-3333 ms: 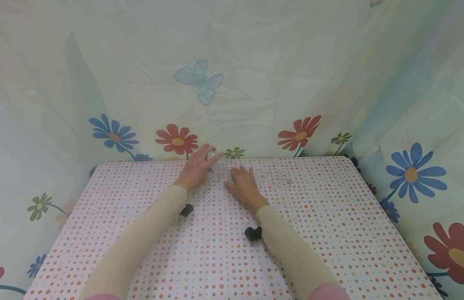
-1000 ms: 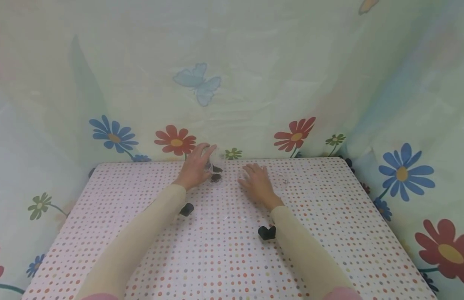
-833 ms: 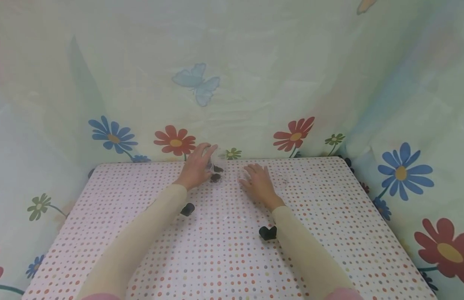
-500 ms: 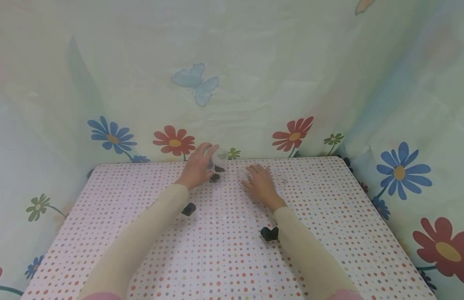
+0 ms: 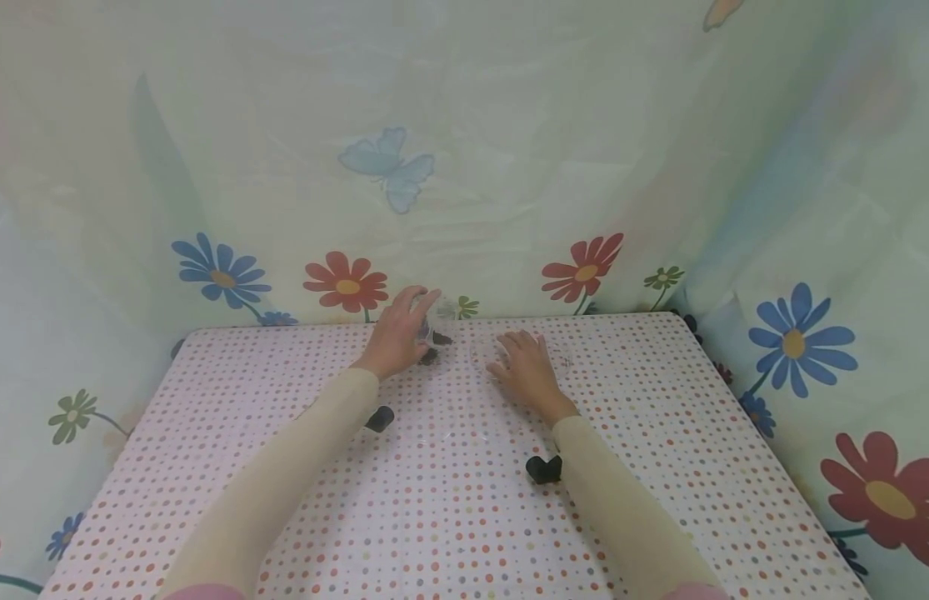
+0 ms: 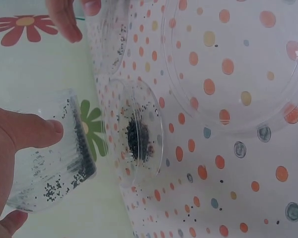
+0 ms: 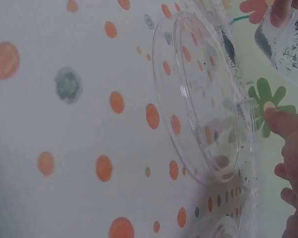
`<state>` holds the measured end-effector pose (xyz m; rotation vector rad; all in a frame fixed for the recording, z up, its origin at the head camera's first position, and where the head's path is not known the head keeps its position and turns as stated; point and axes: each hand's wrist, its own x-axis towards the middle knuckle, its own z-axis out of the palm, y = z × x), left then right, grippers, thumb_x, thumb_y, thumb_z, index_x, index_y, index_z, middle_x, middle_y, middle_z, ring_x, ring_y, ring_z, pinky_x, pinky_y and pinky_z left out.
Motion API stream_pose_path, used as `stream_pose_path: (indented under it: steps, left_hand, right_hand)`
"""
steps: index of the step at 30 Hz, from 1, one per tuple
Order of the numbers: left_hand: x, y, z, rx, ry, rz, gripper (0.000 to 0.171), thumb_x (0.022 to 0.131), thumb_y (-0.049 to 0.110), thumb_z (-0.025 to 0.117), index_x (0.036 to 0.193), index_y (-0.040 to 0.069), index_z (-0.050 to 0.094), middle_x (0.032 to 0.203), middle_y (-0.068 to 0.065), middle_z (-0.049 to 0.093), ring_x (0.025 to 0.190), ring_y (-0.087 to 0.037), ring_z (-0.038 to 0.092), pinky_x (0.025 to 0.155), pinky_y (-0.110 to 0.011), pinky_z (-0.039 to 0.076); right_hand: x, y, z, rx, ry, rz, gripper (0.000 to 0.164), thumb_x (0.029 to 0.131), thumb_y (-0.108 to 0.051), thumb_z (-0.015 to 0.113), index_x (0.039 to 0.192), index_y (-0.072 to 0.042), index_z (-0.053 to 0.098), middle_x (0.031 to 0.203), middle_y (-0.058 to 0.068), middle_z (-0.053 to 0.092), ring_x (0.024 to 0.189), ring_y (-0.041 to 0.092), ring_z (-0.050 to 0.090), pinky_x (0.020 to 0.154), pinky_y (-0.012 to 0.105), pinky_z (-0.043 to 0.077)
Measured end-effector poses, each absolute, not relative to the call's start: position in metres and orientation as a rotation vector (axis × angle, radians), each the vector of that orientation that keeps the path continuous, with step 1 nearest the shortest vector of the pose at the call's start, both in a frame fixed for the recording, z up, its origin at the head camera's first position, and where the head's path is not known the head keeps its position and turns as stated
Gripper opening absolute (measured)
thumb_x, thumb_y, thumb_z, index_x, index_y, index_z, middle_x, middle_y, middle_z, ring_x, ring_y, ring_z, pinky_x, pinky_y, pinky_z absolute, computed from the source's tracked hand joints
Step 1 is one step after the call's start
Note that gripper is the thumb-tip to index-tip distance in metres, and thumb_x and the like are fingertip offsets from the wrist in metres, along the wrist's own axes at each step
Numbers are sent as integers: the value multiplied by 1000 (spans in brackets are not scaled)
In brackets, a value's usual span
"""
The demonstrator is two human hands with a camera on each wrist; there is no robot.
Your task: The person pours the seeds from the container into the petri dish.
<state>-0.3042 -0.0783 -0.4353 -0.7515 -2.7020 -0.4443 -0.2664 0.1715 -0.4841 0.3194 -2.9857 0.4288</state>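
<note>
My left hand [image 5: 392, 335] grips a clear plastic cup [image 6: 52, 173] with small black granules gathered along one side. The cup is tilted. Near it sits a clear round dish [image 6: 156, 126] bearing a pile of black granules [image 6: 137, 140]. My right hand [image 5: 530, 372] has loosely bent fingers and grips nothing that I can see. It is over or beside another clear dish [image 6: 114, 47] with scattered granules; contact cannot be told. In the right wrist view, the right thumb [image 7: 288, 123] shows apart from the cup.
A larger clear round dish [image 6: 176, 84] lies on the dotted tabletop [image 5: 434, 517], nearer me. A few stray granules [image 6: 221, 181] lie on the cloth. Black wrist mounts [image 5: 543, 470] stick out from the sleeves. A flowered curtain [image 5: 494, 208] hangs behind the table's far edge.
Compared with the earliest frame, my right hand has shifted right, away from the left. Dark granules now show in the cup and dish by my left hand. Over the last second little has moved.
</note>
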Motion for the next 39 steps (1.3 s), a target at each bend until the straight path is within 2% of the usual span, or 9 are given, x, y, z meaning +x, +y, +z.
stream_pose_path:
  steps: [9,39]
  left_hand:
    - [-302,-74,-433,-757,-2705,-463,90,76,15,80,150,22,29,149,-8,34,140,-24,32,103,-47,47]
    - [-305,-65,-442,-764,-2708,-453,92,74,15,80,150,23,28,149,-7,33,139,-24,33,103,-46,46]
  right_hand:
    - [-263,177,-486,297,-3006,435,60,94,-42,59,141,-8,46,148,15,44,144,37,31,121,60,13]
    - [-264,178,-489,274,-3045,485,60,94,-41,58,141,-5,46,149,16,43,146,38,25,122,59,10]
